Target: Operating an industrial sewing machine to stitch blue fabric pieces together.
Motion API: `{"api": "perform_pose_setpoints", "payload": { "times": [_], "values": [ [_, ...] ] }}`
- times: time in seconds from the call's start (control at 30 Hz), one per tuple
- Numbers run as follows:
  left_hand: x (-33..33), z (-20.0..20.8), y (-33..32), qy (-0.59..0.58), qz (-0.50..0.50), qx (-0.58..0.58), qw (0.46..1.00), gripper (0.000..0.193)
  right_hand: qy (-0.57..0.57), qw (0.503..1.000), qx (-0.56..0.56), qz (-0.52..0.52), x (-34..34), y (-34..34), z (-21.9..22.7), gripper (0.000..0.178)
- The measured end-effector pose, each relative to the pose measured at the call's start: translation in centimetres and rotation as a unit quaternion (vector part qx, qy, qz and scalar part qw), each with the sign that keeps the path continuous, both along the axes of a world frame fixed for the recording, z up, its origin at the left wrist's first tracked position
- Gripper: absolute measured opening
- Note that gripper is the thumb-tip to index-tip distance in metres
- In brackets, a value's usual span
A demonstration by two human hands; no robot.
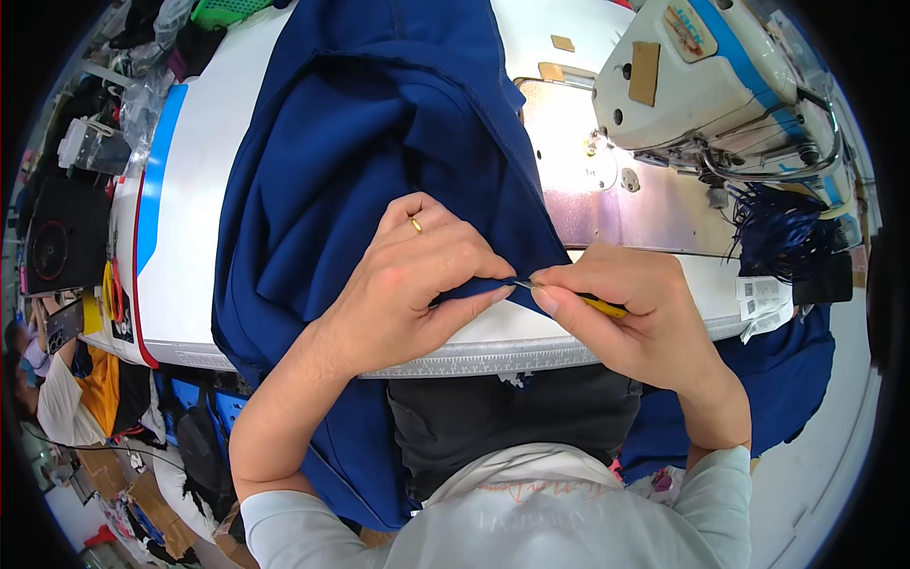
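Observation:
A large dark blue garment point(379, 171) lies in loose folds over the sewing table and hangs down past its front edge. My left hand point(408, 275) is closed, pinching a narrow edge of this cloth between thumb and forefinger. Close beside it, my right hand point(621, 308) is closed around a small yellow-handled tool point(604, 306) with a slim metal tip. That tip meets the pinched cloth between the two hands. Most of the tool is hidden by my fingers, so whether it is snips or a seam ripper cannot be made out.
A white and blue sewing machine point(701, 76) stands at the back right, its lamp lighting the metal plate. Dark blue thread strands point(787, 228) and white labels point(764, 305) hang at the right. A ruler strip point(493, 360) runs along the front edge. Orange-handled scissors point(116, 294) are at the left.

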State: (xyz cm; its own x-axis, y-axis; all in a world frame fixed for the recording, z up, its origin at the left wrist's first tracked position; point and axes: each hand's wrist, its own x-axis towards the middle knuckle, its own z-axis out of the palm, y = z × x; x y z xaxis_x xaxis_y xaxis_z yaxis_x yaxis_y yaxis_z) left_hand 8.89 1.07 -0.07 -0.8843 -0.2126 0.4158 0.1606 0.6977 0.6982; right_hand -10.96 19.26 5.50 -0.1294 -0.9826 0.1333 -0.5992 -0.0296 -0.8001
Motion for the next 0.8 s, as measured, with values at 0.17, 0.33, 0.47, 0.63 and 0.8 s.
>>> {"api": "perform_pose_setpoints", "payload": {
  "times": [0.17,0.33,0.47,0.63,0.8],
  "values": [
    [0.0,-0.5,0.2,-0.009,-0.003,-0.03,1.0,0.023,0.077,0.996,0.028,0.029,0.0,-0.4,0.8,0.015],
    [-0.3,-0.6,0.6,0.005,-0.018,-0.045,0.999,0.028,0.204,0.976,0.046,0.056,0.9,-0.6,1.6,0.016],
    [-0.6,-0.4,0.8,0.019,-0.025,-0.042,0.999,0.034,0.283,0.951,0.064,0.107,1.2,-1.2,1.8,0.018],
    [-0.4,-0.3,0.9,0.007,-0.008,-0.074,0.997,0.029,0.294,0.947,0.04,0.122,0.9,-1.3,1.8,0.022],
    [-0.4,-0.4,0.9,0.019,-0.01,-0.112,0.993,0.025,0.219,0.973,0.055,0.056,0.1,1.0,3.4,0.032]
  ]
}}
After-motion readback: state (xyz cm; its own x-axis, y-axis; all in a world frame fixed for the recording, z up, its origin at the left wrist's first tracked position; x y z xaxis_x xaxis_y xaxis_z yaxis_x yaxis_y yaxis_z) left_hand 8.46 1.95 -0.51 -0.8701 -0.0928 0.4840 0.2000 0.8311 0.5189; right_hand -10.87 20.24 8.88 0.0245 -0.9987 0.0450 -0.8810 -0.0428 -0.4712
